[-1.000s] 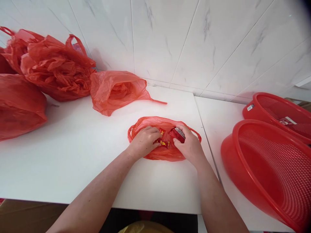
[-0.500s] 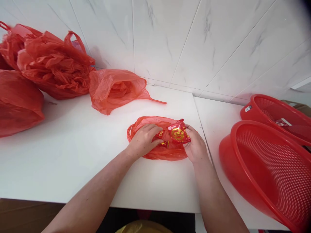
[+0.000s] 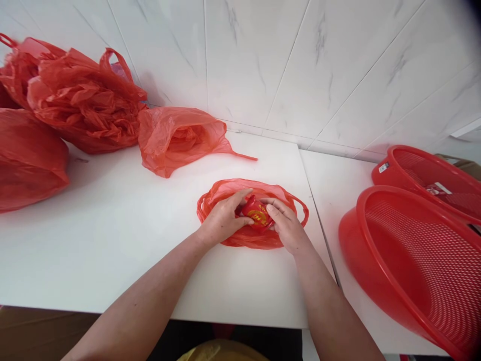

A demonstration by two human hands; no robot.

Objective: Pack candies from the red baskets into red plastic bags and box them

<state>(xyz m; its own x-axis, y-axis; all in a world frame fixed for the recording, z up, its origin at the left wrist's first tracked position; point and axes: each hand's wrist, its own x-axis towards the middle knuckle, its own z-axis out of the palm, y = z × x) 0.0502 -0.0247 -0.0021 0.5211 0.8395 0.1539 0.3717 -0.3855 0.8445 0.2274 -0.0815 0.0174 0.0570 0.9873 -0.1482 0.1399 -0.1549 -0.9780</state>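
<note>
A small red plastic bag [image 3: 225, 190] lies open on the white table [image 3: 112, 235] in front of me. Inside its mouth sits a red packet with a gold emblem [image 3: 255, 213]. My right hand [image 3: 286, 226] presses its fingers down on the packet from the right. My left hand [image 3: 222, 219] rests on the bag's left side, fingers curled against the packet and the bag's edge. The bag's handle loops [image 3: 302, 210] stick out at both ends. Other small red packets under the top one are mostly hidden.
Several crumpled red plastic bags [image 3: 84, 103] are heaped at the back left, one [image 3: 176, 138] lying nearer the middle. Two red mesh baskets [image 3: 421, 260] sit at the right, on a second white surface. A marble-tiled wall [image 3: 263, 60] runs behind.
My right hand, which held the emblem packet up at the bag's right edge, has brought it left and down into the bag. My left hand has stayed on the bag.
</note>
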